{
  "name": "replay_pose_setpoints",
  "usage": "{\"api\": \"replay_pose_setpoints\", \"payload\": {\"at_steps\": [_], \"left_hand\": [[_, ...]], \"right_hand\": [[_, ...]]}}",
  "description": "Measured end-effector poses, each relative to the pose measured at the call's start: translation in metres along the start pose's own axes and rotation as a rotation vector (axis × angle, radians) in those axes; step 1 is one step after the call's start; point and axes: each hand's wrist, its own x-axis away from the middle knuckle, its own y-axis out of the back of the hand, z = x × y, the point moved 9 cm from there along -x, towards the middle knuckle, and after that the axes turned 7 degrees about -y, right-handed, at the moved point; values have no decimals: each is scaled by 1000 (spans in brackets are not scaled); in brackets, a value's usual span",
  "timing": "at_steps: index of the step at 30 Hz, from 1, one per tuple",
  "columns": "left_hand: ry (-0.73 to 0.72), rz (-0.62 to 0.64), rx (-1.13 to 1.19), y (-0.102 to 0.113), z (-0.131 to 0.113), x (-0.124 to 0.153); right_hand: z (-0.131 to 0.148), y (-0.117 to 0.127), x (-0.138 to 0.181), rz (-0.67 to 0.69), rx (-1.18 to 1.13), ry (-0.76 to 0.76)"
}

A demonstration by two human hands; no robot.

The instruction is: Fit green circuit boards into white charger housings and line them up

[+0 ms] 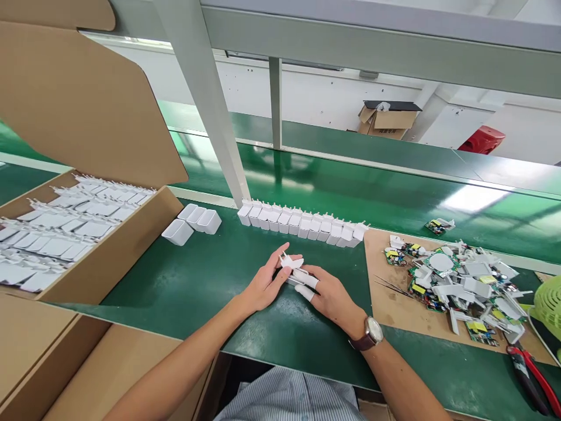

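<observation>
Between my two hands, above the green bench, is a white plug charger (293, 264) with metal prongs pointing up and left. My left hand (264, 285) grips its pronged end between thumb and fingers. My right hand (329, 292), with white covers on some fingertips, closes on its other side. Part of the charger is hidden behind the fingers. Beyond the hands, a row of white plug chargers (302, 224) stands side by side, prongs at the back. Several open white housings (199, 221) sit to the left of that row.
At left, an open cardboard box (114, 251) holds rows of white chargers. On the right, circuit boards and white parts (467, 286) are heaped on a brown board (388, 304), with tweezers (394, 286) beside them. Red-and-black pliers (532, 377) and a green basket-like object (550, 307) are at far right.
</observation>
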Motion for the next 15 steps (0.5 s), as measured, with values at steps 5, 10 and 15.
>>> {"api": "replay_pose_setpoints", "payload": {"at_steps": [5,10,15], "left_hand": [[-44,-26,4,2,-5,3],[-102,-28,-81,0,-7,4],[-119,-18,-114,1,-7,4]], "right_hand": [[-4,-8,6,-34,167,0],[-6,-7,8,-87,175,11],[-4,-2,4,-125,132,53]]}}
